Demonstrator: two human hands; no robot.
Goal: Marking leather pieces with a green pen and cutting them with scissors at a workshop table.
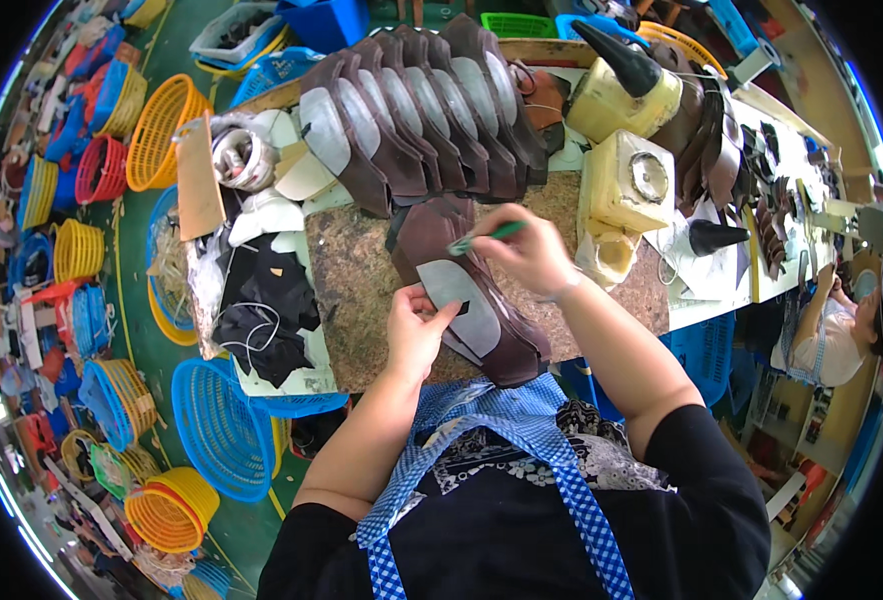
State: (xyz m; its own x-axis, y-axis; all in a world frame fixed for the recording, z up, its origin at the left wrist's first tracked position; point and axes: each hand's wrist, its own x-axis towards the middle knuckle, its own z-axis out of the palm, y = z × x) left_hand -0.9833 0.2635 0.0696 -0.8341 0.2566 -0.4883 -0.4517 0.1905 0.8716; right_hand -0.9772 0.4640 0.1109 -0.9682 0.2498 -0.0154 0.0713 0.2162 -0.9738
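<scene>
In front of me a dark brown leather shoe upper [431, 224] with a pale grey patch [448, 285] lies on a worn brown board [353, 290]. My left hand [416, 330] is closed at the near left edge of the upper, its thumb on the grey patch. A small black spot shows at the thumb tip; I cannot tell whether it is a loose piece. My right hand [531, 255] grips a slim green-handled tool [501, 231], its tip over the brown leather above the patch. Beyond, several similar uppers [416, 105] lie overlapped in a row.
Right of the board stand cream plastic containers [633, 180] and a black horn-shaped piece [621, 60]. Black scraps [266, 310] with white cord lie at the left. Blue baskets [223, 430] and yellow ones stand on the green floor. Another person [826, 335] sits far right.
</scene>
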